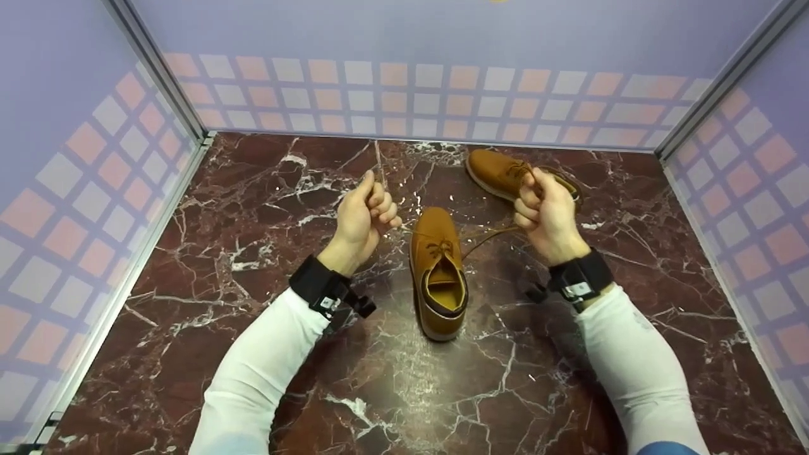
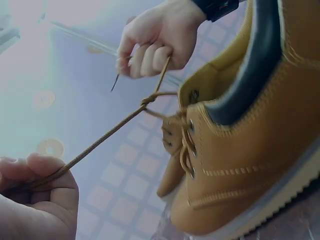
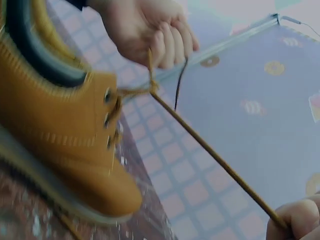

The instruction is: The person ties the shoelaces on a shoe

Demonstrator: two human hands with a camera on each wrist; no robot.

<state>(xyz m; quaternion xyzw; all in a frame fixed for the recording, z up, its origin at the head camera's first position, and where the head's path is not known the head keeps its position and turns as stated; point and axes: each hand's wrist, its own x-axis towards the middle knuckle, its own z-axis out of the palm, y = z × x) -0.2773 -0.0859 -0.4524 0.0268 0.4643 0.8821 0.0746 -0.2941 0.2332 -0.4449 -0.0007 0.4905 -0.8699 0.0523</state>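
Note:
A tan leather shoe [image 1: 436, 230] with a dark padded collar stands upright on the floor between the two hands, toe pointing away. Its brown shoelace [image 2: 107, 135] is pulled out to both sides and crosses in a knot above the tongue. My left hand [image 1: 360, 218] grips one lace end with curled fingers, left of the shoe. On the other side my right hand [image 1: 547, 215] holds the other end, seen taut in the right wrist view. Short lace tails hang from both fists. A second tan shoe [image 1: 496, 170] lies behind, partly hidden by the right hand.
Dark red marbled floor [image 1: 253, 265] spreads around the shoe. A back panel [image 1: 404, 38] with pink and white squares closes off the far side, and similar panels stand left and right. Black wrist straps [image 1: 319, 281] with small cameras sit on both wrists.

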